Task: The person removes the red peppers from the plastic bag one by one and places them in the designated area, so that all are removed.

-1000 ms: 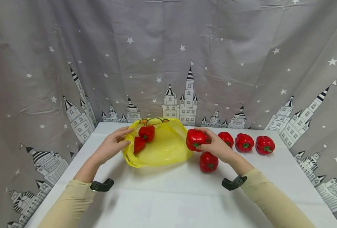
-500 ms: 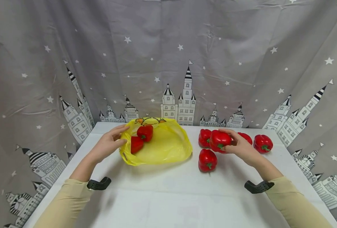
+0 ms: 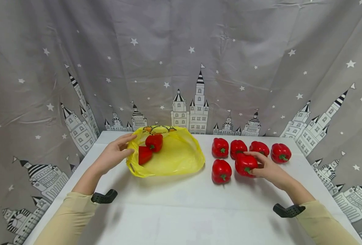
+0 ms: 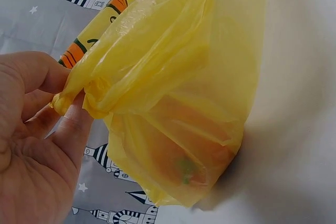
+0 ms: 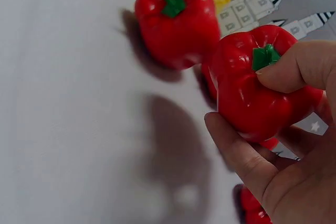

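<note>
A yellow plastic bag (image 3: 177,160) lies with its mouth spread wide at the table's left middle. Two red bell peppers (image 3: 154,142) show inside its left part. My left hand (image 3: 111,157) pinches the left rim of the bag between thumb and fingers, as the left wrist view shows. With thumb and fingers around it, my right hand (image 3: 269,170) holds a red bell pepper (image 5: 257,93) just over the table, its green stem under the thumb. Directly left of it on the table sits another bell pepper (image 3: 221,172).
Behind the held pepper, several red bell peppers (image 3: 220,147) stand in a row along the back right of the white table (image 3: 181,211). A grey curtain (image 3: 156,68) with castles and stars hangs behind the table.
My right hand has carried the bell pepper from the bag's right edge rightward and then down toward the table, in front of the back row. The left hand keeps its hold on the bag.
</note>
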`<state>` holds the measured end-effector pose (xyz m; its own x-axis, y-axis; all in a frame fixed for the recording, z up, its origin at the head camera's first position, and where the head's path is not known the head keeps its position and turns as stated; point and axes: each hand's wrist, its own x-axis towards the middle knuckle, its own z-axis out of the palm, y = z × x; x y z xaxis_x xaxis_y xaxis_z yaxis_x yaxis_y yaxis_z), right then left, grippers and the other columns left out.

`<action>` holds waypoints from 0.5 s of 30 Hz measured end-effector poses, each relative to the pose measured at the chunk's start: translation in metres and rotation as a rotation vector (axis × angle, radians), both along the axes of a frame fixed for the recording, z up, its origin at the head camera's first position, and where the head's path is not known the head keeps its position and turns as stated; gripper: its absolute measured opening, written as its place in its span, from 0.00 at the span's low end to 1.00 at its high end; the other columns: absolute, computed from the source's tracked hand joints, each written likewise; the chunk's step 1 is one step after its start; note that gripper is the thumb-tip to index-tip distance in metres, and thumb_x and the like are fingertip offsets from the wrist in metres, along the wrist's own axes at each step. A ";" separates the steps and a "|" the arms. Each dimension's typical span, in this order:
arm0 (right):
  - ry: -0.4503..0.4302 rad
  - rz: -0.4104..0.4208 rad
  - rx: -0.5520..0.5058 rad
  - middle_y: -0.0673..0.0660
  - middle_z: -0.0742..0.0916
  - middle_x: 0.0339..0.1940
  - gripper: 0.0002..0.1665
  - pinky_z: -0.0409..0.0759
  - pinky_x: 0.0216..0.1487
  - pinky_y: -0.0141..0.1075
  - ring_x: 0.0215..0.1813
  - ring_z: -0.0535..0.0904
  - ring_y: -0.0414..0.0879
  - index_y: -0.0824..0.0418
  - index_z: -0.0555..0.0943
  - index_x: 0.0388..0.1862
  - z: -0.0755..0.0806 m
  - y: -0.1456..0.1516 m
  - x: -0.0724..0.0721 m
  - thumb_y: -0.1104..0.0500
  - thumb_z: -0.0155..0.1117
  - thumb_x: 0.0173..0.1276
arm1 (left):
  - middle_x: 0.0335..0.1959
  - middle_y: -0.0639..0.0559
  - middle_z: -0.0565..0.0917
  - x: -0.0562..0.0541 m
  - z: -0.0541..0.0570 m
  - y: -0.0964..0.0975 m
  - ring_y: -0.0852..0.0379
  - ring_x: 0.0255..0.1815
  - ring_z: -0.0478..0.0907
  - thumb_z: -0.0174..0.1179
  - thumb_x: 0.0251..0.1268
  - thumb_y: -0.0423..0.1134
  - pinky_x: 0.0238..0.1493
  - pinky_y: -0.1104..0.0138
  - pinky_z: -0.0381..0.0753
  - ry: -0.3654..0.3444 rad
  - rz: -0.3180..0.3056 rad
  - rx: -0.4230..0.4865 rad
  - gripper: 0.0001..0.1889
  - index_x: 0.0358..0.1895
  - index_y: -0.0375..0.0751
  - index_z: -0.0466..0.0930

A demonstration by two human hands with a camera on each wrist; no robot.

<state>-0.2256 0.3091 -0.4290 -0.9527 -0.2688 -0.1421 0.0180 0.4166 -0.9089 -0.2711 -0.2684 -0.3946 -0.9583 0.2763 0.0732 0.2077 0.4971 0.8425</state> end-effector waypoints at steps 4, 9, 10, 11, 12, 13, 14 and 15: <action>-0.024 -0.003 0.017 0.71 0.64 0.74 0.48 0.85 0.52 0.50 0.72 0.62 0.73 0.54 0.62 0.80 -0.010 0.003 0.002 0.64 0.71 0.63 | 0.82 0.46 0.56 0.000 -0.001 0.000 0.34 0.76 0.62 0.56 0.74 0.35 0.66 0.51 0.73 0.009 -0.003 -0.001 0.30 0.78 0.41 0.64; -0.035 -0.020 0.045 0.72 0.64 0.75 0.49 0.85 0.52 0.51 0.73 0.59 0.74 0.54 0.62 0.80 -0.017 0.005 0.003 0.64 0.73 0.62 | 0.82 0.46 0.56 0.000 -0.001 0.001 0.35 0.76 0.63 0.56 0.74 0.34 0.67 0.51 0.72 0.013 -0.002 0.004 0.30 0.78 0.40 0.65; -0.035 -0.020 0.050 0.72 0.64 0.75 0.49 0.85 0.53 0.51 0.73 0.59 0.74 0.54 0.62 0.80 -0.018 0.005 0.003 0.64 0.73 0.61 | 0.82 0.46 0.56 0.000 -0.001 0.001 0.35 0.76 0.63 0.56 0.74 0.34 0.67 0.51 0.72 0.012 -0.001 0.003 0.30 0.78 0.41 0.65; -0.033 -0.022 0.055 0.72 0.64 0.75 0.49 0.85 0.52 0.51 0.73 0.59 0.75 0.54 0.62 0.80 -0.019 0.006 0.004 0.64 0.73 0.61 | 0.82 0.46 0.56 0.000 -0.001 0.001 0.35 0.76 0.63 0.56 0.74 0.34 0.67 0.51 0.72 0.010 0.000 0.003 0.30 0.78 0.41 0.64; -0.033 -0.022 0.058 0.72 0.64 0.75 0.50 0.85 0.52 0.51 0.73 0.58 0.75 0.54 0.62 0.80 -0.020 0.006 0.004 0.64 0.74 0.61 | 0.82 0.46 0.56 0.001 -0.002 0.001 0.35 0.76 0.63 0.56 0.74 0.34 0.67 0.51 0.72 0.009 0.001 0.002 0.30 0.78 0.41 0.64; -0.032 -0.023 0.061 0.72 0.64 0.75 0.50 0.85 0.52 0.51 0.73 0.58 0.75 0.54 0.62 0.80 -0.020 0.006 0.004 0.64 0.74 0.61 | 0.82 0.46 0.56 0.001 -0.002 0.001 0.35 0.76 0.63 0.56 0.74 0.34 0.67 0.51 0.72 0.007 0.003 0.001 0.30 0.78 0.41 0.64; -0.030 -0.022 0.064 0.72 0.64 0.75 0.50 0.85 0.52 0.51 0.73 0.59 0.75 0.54 0.62 0.80 -0.021 0.006 0.004 0.64 0.74 0.61 | 0.82 0.46 0.56 0.001 -0.002 0.001 0.35 0.76 0.63 0.56 0.74 0.34 0.66 0.51 0.73 0.006 0.003 0.002 0.30 0.78 0.41 0.64; -0.029 -0.022 0.064 0.72 0.65 0.75 0.50 0.85 0.52 0.51 0.73 0.59 0.75 0.54 0.63 0.80 -0.022 0.007 0.005 0.64 0.74 0.61 | 0.82 0.47 0.56 0.001 -0.002 0.001 0.35 0.76 0.63 0.56 0.74 0.34 0.66 0.52 0.73 0.005 0.003 0.003 0.30 0.78 0.42 0.64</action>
